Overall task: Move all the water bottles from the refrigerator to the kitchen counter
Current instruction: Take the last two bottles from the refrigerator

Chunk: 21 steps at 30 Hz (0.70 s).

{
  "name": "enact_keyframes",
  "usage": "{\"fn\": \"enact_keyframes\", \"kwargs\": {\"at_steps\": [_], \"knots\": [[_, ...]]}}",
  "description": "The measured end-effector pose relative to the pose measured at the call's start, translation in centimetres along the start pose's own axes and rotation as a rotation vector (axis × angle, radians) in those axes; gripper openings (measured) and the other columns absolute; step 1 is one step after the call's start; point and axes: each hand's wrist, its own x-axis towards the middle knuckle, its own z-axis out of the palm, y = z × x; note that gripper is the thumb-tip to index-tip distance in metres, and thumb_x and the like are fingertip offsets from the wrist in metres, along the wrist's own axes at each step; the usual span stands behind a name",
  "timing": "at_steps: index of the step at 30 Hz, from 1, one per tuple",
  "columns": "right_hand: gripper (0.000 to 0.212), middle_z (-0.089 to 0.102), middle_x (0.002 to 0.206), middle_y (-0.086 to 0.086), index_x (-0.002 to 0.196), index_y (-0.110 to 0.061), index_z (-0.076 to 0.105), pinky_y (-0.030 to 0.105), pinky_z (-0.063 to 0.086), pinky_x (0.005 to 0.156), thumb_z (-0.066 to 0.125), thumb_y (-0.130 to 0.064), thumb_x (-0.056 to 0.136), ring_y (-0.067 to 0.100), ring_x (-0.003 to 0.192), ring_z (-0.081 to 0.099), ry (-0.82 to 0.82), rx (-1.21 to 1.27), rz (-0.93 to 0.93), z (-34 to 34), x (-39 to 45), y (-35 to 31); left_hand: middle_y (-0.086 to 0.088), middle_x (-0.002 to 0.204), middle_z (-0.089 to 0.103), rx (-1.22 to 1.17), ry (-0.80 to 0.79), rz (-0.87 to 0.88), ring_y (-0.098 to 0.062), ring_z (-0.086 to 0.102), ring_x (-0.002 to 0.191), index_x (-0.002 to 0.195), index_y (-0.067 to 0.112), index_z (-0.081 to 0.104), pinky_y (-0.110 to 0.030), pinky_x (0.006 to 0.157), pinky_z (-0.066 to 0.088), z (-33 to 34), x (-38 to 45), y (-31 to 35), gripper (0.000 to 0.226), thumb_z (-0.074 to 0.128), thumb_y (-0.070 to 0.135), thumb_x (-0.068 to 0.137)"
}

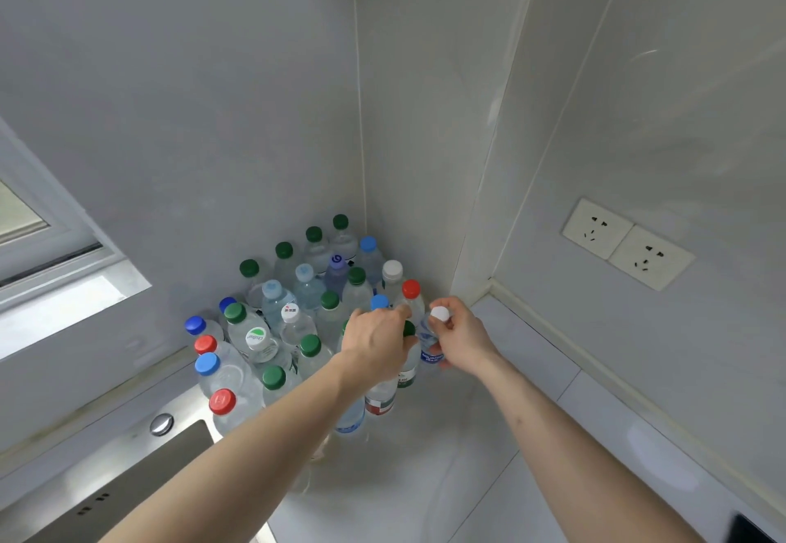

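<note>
Several clear water bottles (276, 304) with green, blue, red and white caps stand packed in the corner of the white kitchen counter (489, 436). My right hand (461, 336) grips a white-capped bottle with a blue label (431, 345) at the cluster's right edge. My left hand (376, 345) is curled over the top of a green-capped bottle (404, 368) right beside it. Both bottles stand upright at counter level. The refrigerator is out of view.
A steel sink (127, 483) with a round knob (161, 423) lies at the lower left, close to the bottles. A window ledge (64, 308) runs along the left wall. Two wall sockets (627, 242) sit on the right wall. A dark object (753, 532) shows at the bottom right corner.
</note>
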Motion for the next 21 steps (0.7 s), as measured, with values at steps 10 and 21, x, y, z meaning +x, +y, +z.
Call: {"fn": "enact_keyframes", "kwargs": {"at_steps": [10, 21], "knots": [[0.047, 0.069, 0.107, -0.006, 0.148, -0.046, 0.041, 0.042, 0.064, 0.066, 0.054, -0.034, 0.104, 0.018, 0.080, 0.076, 0.024, -0.039, -0.024, -1.7, -4.2, -0.2, 0.009, 0.108, 0.066, -0.121, 0.077, 0.089, -0.022, 0.065, 0.098, 0.129, 0.032, 0.054, -0.037, 0.088, 0.044, -2.7, -4.5, -1.0, 0.029, 0.055, 0.039, 0.101], [0.044, 0.059, 0.132, -0.022, 0.140, -0.040, 0.052, 0.006, 0.047, 0.083, 0.059, -0.018, 0.103, -0.009, 0.106, 0.063, 0.141, 0.049, -0.088, -2.1, -18.7, 2.2, 0.016, 0.113, 0.058, -0.411, 0.057, 0.114, -0.012, 0.062, 0.101, 0.123, 0.036, 0.064, -0.036, 0.088, 0.051, -2.4, -13.9, -2.4, 0.030, 0.069, 0.037, 0.093]]}}
